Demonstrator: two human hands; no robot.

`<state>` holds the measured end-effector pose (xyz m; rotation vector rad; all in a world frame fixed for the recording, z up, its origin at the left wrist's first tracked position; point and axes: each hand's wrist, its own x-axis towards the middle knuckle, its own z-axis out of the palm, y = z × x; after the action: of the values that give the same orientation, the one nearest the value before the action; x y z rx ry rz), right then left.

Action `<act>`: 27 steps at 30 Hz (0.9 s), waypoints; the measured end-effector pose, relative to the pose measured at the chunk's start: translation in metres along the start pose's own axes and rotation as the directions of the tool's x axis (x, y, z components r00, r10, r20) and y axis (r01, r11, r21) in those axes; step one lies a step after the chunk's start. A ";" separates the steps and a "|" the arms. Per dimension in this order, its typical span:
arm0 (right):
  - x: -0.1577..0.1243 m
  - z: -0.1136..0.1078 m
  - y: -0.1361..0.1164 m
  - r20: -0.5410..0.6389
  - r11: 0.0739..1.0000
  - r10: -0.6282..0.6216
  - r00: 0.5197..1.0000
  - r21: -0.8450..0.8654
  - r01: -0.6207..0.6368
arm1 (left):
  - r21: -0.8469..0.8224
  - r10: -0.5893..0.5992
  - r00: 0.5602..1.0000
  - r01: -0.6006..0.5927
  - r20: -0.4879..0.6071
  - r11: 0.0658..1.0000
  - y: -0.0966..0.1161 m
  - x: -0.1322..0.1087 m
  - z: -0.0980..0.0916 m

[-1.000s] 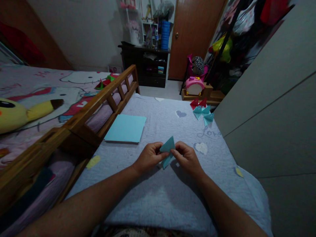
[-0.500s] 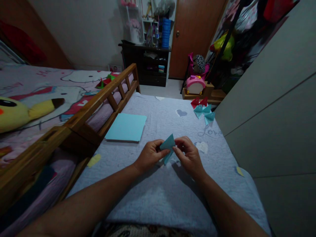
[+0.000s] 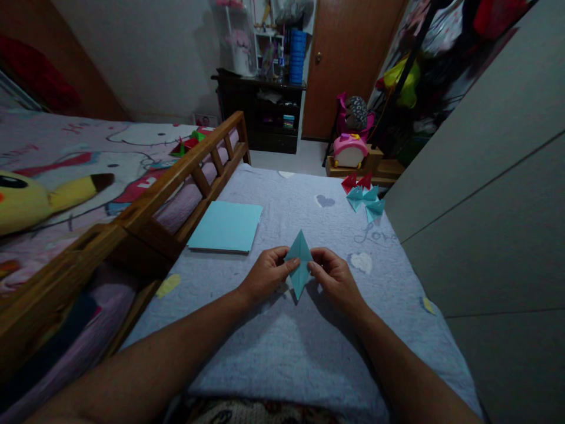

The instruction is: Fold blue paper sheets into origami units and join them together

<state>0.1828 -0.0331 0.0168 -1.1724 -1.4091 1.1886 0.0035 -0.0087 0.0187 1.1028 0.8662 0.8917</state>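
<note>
A light-blue folded origami paper, diamond-shaped with a crease down its middle, is held upright-pointed above the bed. My left hand pinches its left corner, thumb lying across the front. On the opposite corner my right hand grips with thumb and fingers. A stack of light-blue square paper lies to the left, beyond my left hand. Farther off at the right edge sit several folded blue paper pieces beside red folded pieces.
A wooden bed rail runs along the left, with a yellow plush toy on the bed behind it. At the right stands a pale cabinet. Beyond the patterned bedsheet are a dark dresser and a pink toy case.
The folded paper has opened from a slanted, partly folded shape into a flat diamond facing me. My right hand has shifted slightly onto its right corner.
</note>
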 end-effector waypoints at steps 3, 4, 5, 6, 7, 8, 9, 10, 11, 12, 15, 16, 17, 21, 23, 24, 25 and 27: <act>0.000 0.000 0.003 -0.049 1.000 0.031 0.998 0.003 -0.031 | 0.040 0.033 0.999 -0.033 -0.008 0.999 0.001 0.000 -0.002; 0.000 0.000 0.003 -0.062 0.999 0.045 0.997 0.017 -0.044 | 0.065 0.052 0.999 -0.051 -0.014 0.997 0.000 0.000 -0.003; 0.000 0.000 0.003 -0.073 0.998 0.056 0.996 0.037 -0.054 | 0.094 0.069 0.997 -0.067 -0.017 0.993 0.000 0.000 -0.004; 0.000 0.000 0.002 -0.081 0.996 0.063 0.995 0.061 -0.058 | 0.127 0.086 0.996 -0.083 -0.018 0.988 0.000 0.000 -0.005; 0.000 0.001 0.001 -0.083 0.994 0.066 0.994 0.089 -0.059 | 0.166 0.106 0.994 -0.102 -0.019 0.981 -0.001 0.000 -0.005; 0.000 0.001 0.000 -0.081 0.991 0.067 0.994 0.120 -0.057 | 0.216 0.137 0.990 -0.130 -0.019 0.968 0.000 -0.001 -0.006; 0.000 0.001 -0.002 -0.078 0.987 0.067 0.995 0.152 -0.055 | 0.276 0.178 0.984 -0.167 -0.015 0.947 0.001 -0.001 -0.006; 0.000 0.001 -0.003 -0.076 0.982 0.068 0.995 0.182 -0.053 | 0.339 0.225 0.974 -0.210 -0.005 0.917 0.002 -0.002 -0.006; 0.000 0.001 -0.005 -0.072 0.977 0.071 0.995 0.208 -0.055 | 0.397 0.273 0.962 -0.253 0.008 0.882 0.004 -0.002 -0.006; 0.000 0.001 -0.006 -0.066 0.972 0.075 0.995 0.228 -0.058 | 0.443 0.316 0.948 -0.294 0.025 0.847 0.006 -0.003 -0.006; -0.001 0.001 -0.008 -0.052 0.968 0.092 0.994 0.241 -0.076 | 0.508 0.401 0.913 -0.381 0.075 0.773 0.009 -0.005 -0.005; -0.001 0.001 -0.008 -0.048 0.968 0.099 0.994 0.235 -0.085 | 0.513 0.418 0.905 -0.397 0.080 0.761 0.009 -0.006 -0.005; -0.001 0.001 -0.008 -0.048 0.969 0.105 0.993 0.229 -0.091 | 0.515 0.429 0.900 -0.406 0.080 0.755 0.009 -0.006 -0.005; -0.001 0.000 -0.006 -0.077 0.977 0.106 0.991 0.191 -0.090 | 0.514 0.417 0.907 -0.388 0.063 0.765 0.002 -0.006 -0.006; 0.000 0.000 -0.005 -0.073 0.979 0.115 0.991 0.175 -0.100 | 0.506 0.404 0.912 -0.383 0.073 0.773 -0.001 -0.006 -0.007; 0.000 -0.001 -0.005 -0.062 0.979 0.122 0.991 0.173 -0.109 | 0.497 0.401 0.913 -0.386 0.082 0.777 -0.002 -0.006 -0.007; -0.001 -0.001 -0.005 -0.049 0.978 0.127 0.991 0.175 -0.117 | 0.486 0.397 0.913 -0.389 0.091 0.783 -0.002 -0.005 -0.007; -0.001 -0.001 -0.005 -0.029 0.976 0.126 0.992 0.181 -0.119 | 0.465 0.393 0.914 -0.391 0.099 0.794 -0.003 -0.005 -0.007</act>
<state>0.1830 -0.0341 0.0214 -1.1623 -1.1870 1.3413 -0.0040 -0.0114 0.0151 1.7634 0.8992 1.0481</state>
